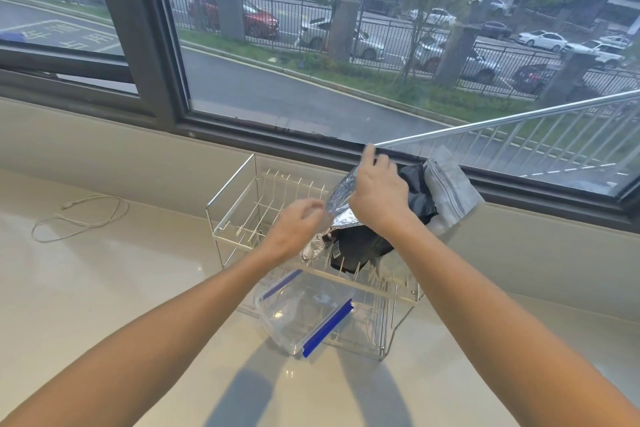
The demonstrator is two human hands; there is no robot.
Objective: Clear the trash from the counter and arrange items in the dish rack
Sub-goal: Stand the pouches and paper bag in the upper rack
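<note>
Foil and bags at the rack

Crinkled silver foil pouch (pixel 337 199) sits between my two hands above the upper tier of the wire dish rack (pixel 242 198). My left hand (pixel 294 229) pinches its lower edge between thumb and fingertips, fingers curled in. My right hand (pixel 377 191) lies over the pouch's top with the fingers pointing up toward the window; its palm faces away from me, so I cannot tell whether it grips the foil or only presses on it.

Behind and beneath the foil is a soft, matte black plastic bag (pixel 360 248), bunched up, its bottom sagging among the rack's upright prongs. To the right of my right hand a frosted, translucent zip bag (pixel 446 189) stands up against the window ledge, its zipper strip running down its length.

In the rack's lower level lies a clear, hard plastic container (pixel 294 312), tilted, boxy with rounded corners and blue latch clips along two sides.

The rack is thin pale wire, standing on a smooth, glossy cream counter (pixel 104 288). Well to the left, a thin white cable (pixel 79 218) lies in a loose loop.
</note>
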